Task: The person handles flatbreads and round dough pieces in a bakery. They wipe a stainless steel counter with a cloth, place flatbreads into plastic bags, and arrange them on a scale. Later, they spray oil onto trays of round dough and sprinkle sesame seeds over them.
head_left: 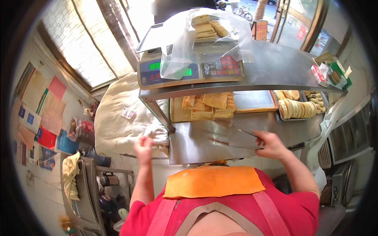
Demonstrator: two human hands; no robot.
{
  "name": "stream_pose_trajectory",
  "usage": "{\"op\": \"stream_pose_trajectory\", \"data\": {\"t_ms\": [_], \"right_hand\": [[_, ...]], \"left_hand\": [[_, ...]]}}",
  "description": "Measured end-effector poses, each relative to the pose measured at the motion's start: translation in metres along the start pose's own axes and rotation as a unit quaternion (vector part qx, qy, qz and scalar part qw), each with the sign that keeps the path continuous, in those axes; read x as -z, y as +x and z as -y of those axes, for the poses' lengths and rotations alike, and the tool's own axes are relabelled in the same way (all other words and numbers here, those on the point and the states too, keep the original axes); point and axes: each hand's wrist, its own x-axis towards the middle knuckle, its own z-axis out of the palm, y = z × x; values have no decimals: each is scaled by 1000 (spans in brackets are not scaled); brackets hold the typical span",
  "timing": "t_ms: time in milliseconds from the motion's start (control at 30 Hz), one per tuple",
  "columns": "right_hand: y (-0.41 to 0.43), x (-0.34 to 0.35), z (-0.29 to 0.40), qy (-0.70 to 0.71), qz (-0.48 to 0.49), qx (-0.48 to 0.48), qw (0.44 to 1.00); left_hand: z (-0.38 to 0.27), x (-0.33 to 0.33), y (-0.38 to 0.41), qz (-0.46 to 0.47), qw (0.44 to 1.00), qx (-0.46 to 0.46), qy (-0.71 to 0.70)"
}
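Metal food tongs point(243, 146) with their arms spread are held in my right hand point(270, 145), over the lower steel counter. Beyond their tips, a tray of flat baked bread pieces point(208, 103) lies under the raised steel shelf. My left hand point(143, 149) is blurred, its fingers curled, near the edge of a thick cream cloth point(118, 112); whether it holds anything cannot be told. On the shelf, a plastic bag point(180, 53) with stacked flatbreads point(204, 29) rests on a digital scale point(192, 70).
An empty-looking tray point(254, 100) and a tray of round breads point(296, 109) sit beneath the shelf, whose post point(161, 116) stands at left. A tissue box point(319, 74) is at the shelf's right end. A rack point(88, 183) stands at lower left. Part of a person point(183, 4) shows beyond the scale.
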Motion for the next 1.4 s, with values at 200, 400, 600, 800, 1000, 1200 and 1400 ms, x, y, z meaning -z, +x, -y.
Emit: {"op": "stream_pose_trajectory", "data": {"t_ms": [200,400,600,800,1000,1200,1400], "right_hand": [[74,-122,-154,-159,-38,218,962],[108,-61,-36,24,-113,218,969],[189,78,90,-46,-541,247,803],[206,106,119,288,-255,177,906],[187,111,137,693,39,295,657],[199,121,159,276,-131,406,861],[215,132,164,38,-353,513,781]], "left_hand": [[1,-91,-109,245,956,46,157],[-105,-126,-92,87,939,-228,243],[-235,-177,-10,-188,825,-474,245],[-298,-192,7,75,946,-297,103],[-324,-201,14,283,947,-131,-73],[-326,-204,55,460,862,-64,-202],[-331,-217,62,385,910,-156,15]]}}
